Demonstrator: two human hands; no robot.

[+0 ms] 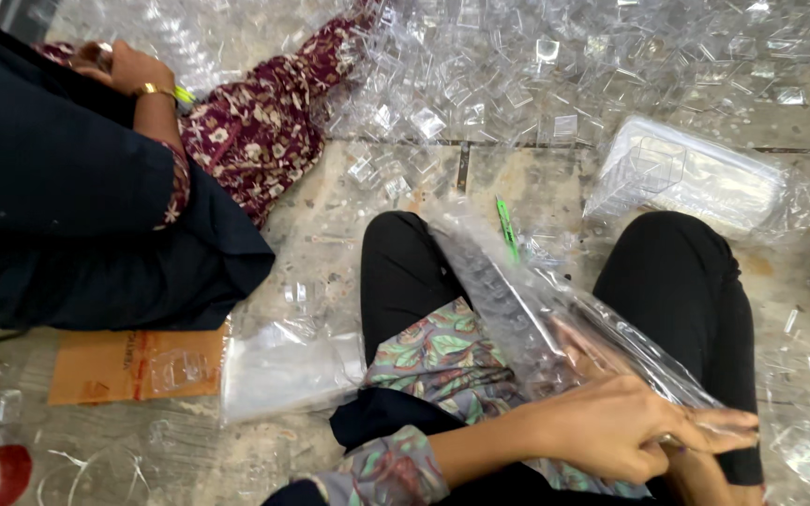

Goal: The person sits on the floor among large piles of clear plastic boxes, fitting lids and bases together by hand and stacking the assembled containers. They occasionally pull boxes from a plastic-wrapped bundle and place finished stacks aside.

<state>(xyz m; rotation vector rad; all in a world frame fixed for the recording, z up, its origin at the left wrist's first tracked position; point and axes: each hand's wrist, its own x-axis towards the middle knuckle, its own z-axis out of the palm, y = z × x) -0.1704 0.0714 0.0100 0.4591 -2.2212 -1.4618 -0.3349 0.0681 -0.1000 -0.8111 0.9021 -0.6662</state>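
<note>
The left hand [621, 426] is laid palm-down across the lap, fingers pinched on a clear bag [555, 319]; the right hand is hidden beneath, its grip untellable.

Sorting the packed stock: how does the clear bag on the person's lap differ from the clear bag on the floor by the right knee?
The lap bag is long, narrow and held by a hand; the floor bag is wider, blockier and untouched. Both are transparent plastic holding clear pieces.

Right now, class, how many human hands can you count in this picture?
2 clearly. The wearer's left hand grips the clear plastic bag on the lap; a co-worker's hand is upper left. The wearer's right hand is hidden.
</note>
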